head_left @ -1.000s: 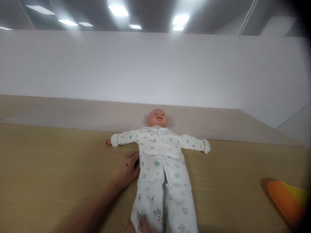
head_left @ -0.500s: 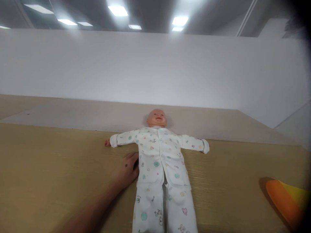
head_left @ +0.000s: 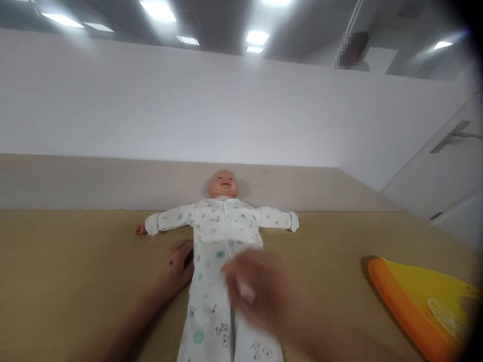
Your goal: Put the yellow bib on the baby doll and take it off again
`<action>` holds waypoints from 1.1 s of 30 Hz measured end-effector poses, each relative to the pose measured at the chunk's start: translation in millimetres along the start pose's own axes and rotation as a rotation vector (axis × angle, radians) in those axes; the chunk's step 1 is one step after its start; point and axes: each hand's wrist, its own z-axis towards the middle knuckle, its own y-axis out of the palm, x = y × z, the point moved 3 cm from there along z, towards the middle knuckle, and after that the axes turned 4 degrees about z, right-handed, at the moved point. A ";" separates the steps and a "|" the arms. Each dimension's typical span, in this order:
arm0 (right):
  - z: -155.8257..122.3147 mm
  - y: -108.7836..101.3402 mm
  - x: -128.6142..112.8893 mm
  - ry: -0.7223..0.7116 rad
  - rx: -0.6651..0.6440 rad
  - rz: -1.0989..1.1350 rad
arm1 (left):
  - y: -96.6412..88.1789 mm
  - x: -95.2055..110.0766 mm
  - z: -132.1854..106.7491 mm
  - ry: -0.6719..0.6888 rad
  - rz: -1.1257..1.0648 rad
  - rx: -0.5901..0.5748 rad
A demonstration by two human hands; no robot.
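A baby doll (head_left: 222, 185) lies on its back, arms stretched out sideways. It wears a white printed jacket (head_left: 210, 236) and matching trousers (head_left: 206, 322); the jacket front meets along a middle line. My left hand (head_left: 174, 269) is at the jacket's side edge on the left, thumb and forefinger bent against the cloth, fingertips hidden. Over the doll's lower jacket and trousers hovers my right hand (head_left: 260, 286), smeared by motion, its fingers curved. Whether it touches the cloth or holds anything, I cannot tell.
A yellow and orange item with a citrus-slice print (head_left: 418, 291) lies at the right on the wood-coloured tabletop (head_left: 324, 266). Behind rises a white partition (head_left: 169, 105). A door handle (head_left: 453, 136) shows at far right, and part of a person (head_left: 352, 50) appears above the partition.
My right hand has come into view from the lower right, over the doll. The view has turned to the right, so the doll appears further left. My left hand stays at the jacket's side.
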 end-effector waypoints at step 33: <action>-56.0 0.7 253.5 1.164 0.552 0.173 | -1.3 -1.6 -2.8 0.009 0.024 -0.007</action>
